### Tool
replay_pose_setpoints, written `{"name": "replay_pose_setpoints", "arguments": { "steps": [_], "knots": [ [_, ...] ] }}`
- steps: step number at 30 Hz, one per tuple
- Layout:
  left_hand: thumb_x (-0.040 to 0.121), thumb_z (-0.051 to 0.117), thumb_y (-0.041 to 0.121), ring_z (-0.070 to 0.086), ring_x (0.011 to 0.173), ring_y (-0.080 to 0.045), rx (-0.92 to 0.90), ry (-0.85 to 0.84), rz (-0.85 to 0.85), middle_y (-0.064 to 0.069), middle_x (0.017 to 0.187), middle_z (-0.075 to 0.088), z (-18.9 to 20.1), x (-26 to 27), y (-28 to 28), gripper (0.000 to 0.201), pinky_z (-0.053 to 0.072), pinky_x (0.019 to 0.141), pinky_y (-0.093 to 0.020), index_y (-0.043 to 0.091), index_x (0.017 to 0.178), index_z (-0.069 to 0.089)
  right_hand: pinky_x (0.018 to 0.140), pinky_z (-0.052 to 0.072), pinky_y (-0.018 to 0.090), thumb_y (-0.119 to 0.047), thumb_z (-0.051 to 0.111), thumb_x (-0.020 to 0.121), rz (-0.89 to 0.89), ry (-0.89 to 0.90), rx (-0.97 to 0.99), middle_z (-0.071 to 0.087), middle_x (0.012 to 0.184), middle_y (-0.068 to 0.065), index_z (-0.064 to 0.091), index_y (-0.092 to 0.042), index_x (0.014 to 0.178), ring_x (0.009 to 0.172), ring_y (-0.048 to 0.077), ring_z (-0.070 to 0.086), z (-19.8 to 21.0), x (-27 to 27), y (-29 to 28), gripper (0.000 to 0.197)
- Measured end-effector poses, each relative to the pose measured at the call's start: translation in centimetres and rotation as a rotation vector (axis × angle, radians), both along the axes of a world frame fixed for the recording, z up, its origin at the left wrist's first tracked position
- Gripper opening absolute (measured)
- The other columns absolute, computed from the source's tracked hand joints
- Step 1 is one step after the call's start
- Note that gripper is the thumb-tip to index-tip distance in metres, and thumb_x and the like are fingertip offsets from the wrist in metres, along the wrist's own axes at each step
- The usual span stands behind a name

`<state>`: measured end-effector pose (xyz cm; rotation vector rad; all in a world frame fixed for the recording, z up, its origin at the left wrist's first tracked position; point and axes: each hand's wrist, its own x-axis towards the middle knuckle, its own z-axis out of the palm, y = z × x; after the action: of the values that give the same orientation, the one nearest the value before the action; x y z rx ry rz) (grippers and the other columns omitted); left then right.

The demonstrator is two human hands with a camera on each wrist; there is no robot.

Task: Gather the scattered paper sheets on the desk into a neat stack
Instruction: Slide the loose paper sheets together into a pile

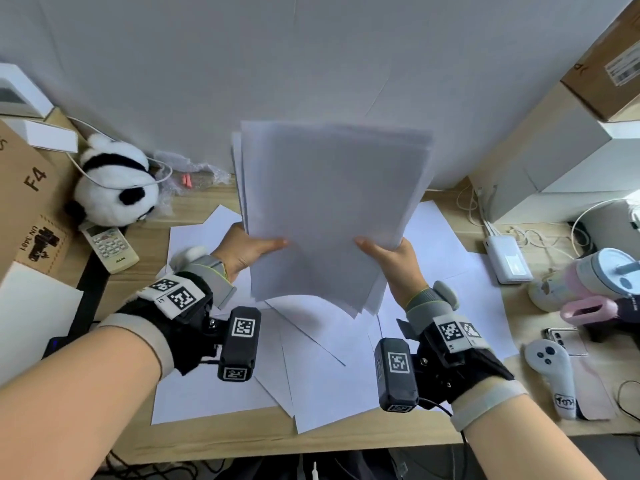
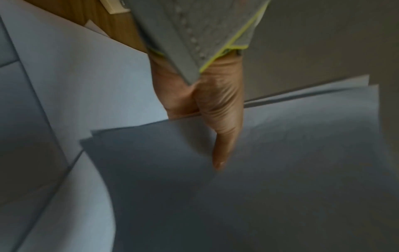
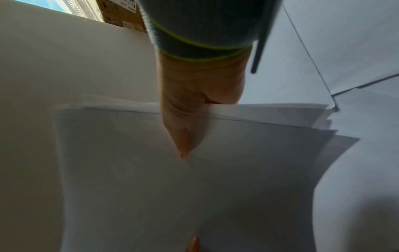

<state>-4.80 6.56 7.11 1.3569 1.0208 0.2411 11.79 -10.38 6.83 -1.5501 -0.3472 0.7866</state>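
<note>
I hold a bundle of white paper sheets (image 1: 329, 209) upright above the wooden desk (image 1: 194, 209), its edges slightly uneven. My left hand (image 1: 249, 249) grips the bundle's left side, thumb on the front face. My right hand (image 1: 388, 254) grips its right side the same way. The left wrist view has my left hand (image 2: 215, 122) with the thumb pressed on the bundle (image 2: 280, 170). Seen from the right wrist, my right hand (image 3: 187, 122) pinches the bundle (image 3: 194, 187). Several loose sheets (image 1: 311, 375) lie overlapped on the desk beneath.
A panda plush (image 1: 114, 188) and a remote control (image 1: 109, 245) sit at the left beside a cardboard box (image 1: 27, 202). At the right are a power bank (image 1: 509, 259), a pastel cup (image 1: 588, 278), a phone (image 1: 564, 341) and a grey controller (image 1: 554, 379). A white wall panel (image 1: 311, 64) stands behind.
</note>
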Motion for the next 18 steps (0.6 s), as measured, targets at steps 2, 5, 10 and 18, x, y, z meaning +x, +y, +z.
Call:
{"name": "replay_pose_setpoints", "arguments": {
  "steps": [2,5,10,18],
  "knots": [
    [0.070,0.080,0.008,0.066,0.086,-0.015,0.038,0.003,0.025,-0.008,0.099,0.070,-0.8,-0.4,-0.9,0.040,0.053,0.083,-0.023,0.005,0.108,0.068,0.077,0.056,0.027,-0.005,0.074,0.074,0.006,-0.012,-0.024,0.073,0.083,-0.001,0.071,-0.015,0.086,0.076,0.012,0.068,-0.6,-0.2,-0.5,0.016],
    [0.073,0.075,-0.003,0.061,0.081,-0.015,0.041,0.043,0.040,0.008,0.070,0.069,-2.3,-0.9,-2.0,0.022,0.053,0.067,-0.014,0.000,0.095,0.070,0.072,0.055,0.019,-0.001,0.074,0.074,0.004,0.003,-0.027,0.073,0.079,-0.008,0.070,-0.017,0.084,0.072,0.005,0.069,-2.1,-0.8,-1.4,0.019],
    [0.075,0.074,0.000,0.058,0.095,-0.022,0.013,0.045,0.094,-0.012,0.099,0.064,-3.8,-0.7,-3.5,0.026,0.046,0.094,-0.038,0.022,0.076,0.059,0.075,0.054,0.017,-0.004,0.073,0.075,-0.005,0.066,-0.007,0.072,0.091,-0.003,0.070,-0.018,0.090,0.080,0.006,0.068,-3.6,-1.4,-2.2,0.021],
    [0.092,0.056,0.009,0.055,0.096,-0.020,0.030,0.023,0.137,-0.011,0.106,0.062,-3.9,0.9,-3.9,0.026,0.041,0.083,-0.028,0.003,0.116,0.062,0.080,0.052,0.025,-0.019,0.075,0.073,0.018,0.123,-0.076,0.072,0.096,0.003,0.069,-0.016,0.097,0.088,0.016,0.067,-4.6,-1.1,-2.0,0.024]
  ]
}}
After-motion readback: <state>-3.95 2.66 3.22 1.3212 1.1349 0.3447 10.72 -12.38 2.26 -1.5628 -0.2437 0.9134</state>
